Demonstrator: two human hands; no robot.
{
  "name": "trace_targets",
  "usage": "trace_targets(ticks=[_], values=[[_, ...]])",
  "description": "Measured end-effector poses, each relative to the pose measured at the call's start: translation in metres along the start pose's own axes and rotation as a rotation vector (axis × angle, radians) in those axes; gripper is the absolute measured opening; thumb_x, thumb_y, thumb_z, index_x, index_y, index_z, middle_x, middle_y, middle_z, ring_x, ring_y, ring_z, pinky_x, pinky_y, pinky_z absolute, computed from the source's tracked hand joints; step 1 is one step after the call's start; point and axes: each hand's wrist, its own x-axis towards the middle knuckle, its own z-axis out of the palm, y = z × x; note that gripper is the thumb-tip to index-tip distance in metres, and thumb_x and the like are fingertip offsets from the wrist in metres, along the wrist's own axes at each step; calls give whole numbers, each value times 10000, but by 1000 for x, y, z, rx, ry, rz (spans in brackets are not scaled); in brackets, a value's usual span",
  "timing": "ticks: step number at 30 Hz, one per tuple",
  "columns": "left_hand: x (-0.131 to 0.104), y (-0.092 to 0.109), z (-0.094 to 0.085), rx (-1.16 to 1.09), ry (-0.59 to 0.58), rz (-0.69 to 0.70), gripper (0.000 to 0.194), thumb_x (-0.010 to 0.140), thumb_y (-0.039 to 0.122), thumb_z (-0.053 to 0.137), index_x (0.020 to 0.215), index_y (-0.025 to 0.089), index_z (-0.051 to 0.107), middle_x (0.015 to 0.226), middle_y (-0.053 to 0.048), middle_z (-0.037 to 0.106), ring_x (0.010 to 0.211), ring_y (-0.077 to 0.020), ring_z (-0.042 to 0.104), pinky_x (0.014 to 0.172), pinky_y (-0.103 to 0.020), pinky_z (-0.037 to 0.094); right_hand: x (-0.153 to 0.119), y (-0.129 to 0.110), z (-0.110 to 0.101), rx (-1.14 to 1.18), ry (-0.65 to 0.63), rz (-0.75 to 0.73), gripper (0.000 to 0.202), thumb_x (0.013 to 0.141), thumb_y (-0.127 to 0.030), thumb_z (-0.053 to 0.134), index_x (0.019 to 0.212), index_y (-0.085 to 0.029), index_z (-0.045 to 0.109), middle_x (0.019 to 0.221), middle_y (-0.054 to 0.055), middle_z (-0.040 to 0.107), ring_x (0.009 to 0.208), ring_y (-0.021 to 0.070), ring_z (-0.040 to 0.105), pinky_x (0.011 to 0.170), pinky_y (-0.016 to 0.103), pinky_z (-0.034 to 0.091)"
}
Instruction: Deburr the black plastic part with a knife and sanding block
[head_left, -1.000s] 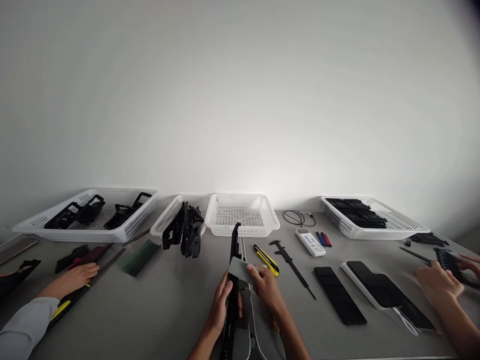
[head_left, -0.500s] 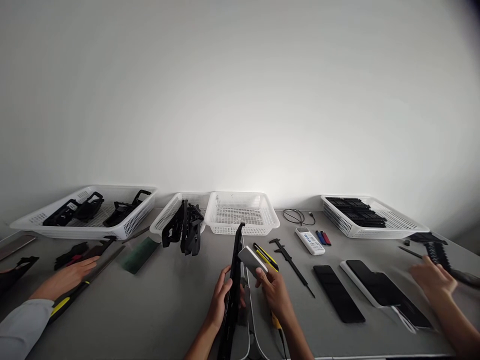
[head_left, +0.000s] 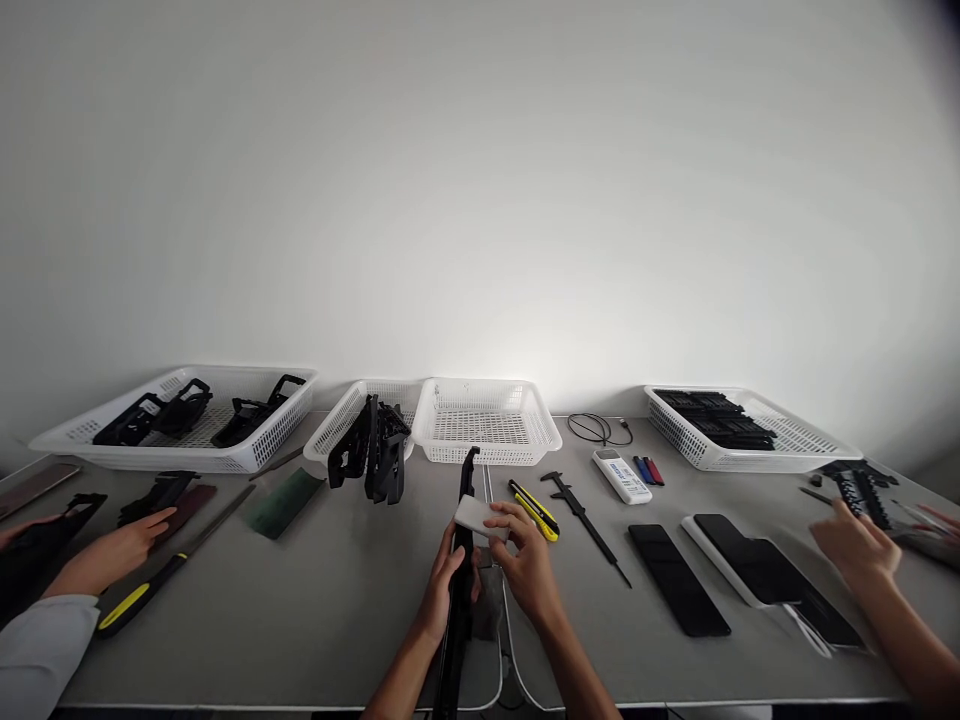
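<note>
White block (head_left: 472, 513) shifted left, pinched in right hand (head_left: 525, 565)

Saw four white baskets (head_left: 525, 455) lined up along the wall (head_left: 480, 200) at the back of the desk (head_left: 337, 600), the middle two side by side. Noticed a yellow cutter (head_left: 534, 510), with a dark caliper (head_left: 585, 525) lying aslant just to its right. Spotted a coiled black cable (head_left: 590, 428) farther back, a white device (head_left: 622, 477) in front, and small blue and red sticks (head_left: 654, 471) just beside the device. Found a black phone (head_left: 679, 580) nearer the front. Saw, on the left, a file (head_left: 142, 595) with a yellow-and-black handle, near a green sheet (head_left: 283, 503).
</note>
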Motion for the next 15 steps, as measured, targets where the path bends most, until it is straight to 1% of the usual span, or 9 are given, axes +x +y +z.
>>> trace_targets(ticks=[3,5,6,8,9,11,13,15], values=[[-1,2,3,35,-5,7,792,908,525,693,1584,215,421,716,20,642,465,-119,525,543,-266,470,6,7,-3,-110,111,-49,193,752,-155,627,849,-217,782,1245,120,700,1164,284,645,1017,405,489],[-1,2,4,33,-18,18,798,904,529,698,1588,224,420,748,18,642,460,-109,517,543,-262,459,7,9,-5,-125,174,-72,198,736,-144,599,826,-218,759,1233,112,701,1169,281,638,1034,412,476],[0,1,3,28,-26,19,805,906,531,697,1596,234,407,783,14,646,460,-104,518,539,-260,453,7,9,-5,-128,176,-85,209,734,-141,587,833,-220,754,1237,108,700,1178,279,634,1041,412,470],[1,0,2,20,-36,17,812,911,529,691,1610,253,385,847,5,658,465,-100,521,524,-258,441,7,8,-5,-135,131,-103,245,728,-135,568,855,-226,757,1238,103,701,1188,278,631,1051,413,462],[1,0,1,23,-36,18,806,915,526,686,1611,252,387,838,7,659,466,-101,517,522,-256,437,6,8,-4,-141,114,-101,260,722,-135,562,860,-227,762,1227,105,705,1187,282,632,1048,416,464],[0,0,-1,52,-32,18,755,924,516,678,1585,232,449,770,8,660,494,-118,535,553,-260,450,7,8,-5,-158,136,-65,258,715,-145,561,846,-228,767,1195,114,710,1178,303,633,999,421,491],[-2,1,-2,93,-28,15,670,905,480,711,1504,217,571,799,-26,706,641,-168,631,662,-279,499,7,8,-6,-168,205,-22,236,727,-163,569,838,-226,768,1185,128,708,1177,324,631,913,409,524],[-4,3,-2,112,-26,0,607,877,429,751,1439,228,642,965,-69,757,843,-221,688,786,-303,524,7,7,-8,-154,237,-10,232,741,-172,577,858,-223,770,1195,132,704,1182,326,627,878,394,530]])
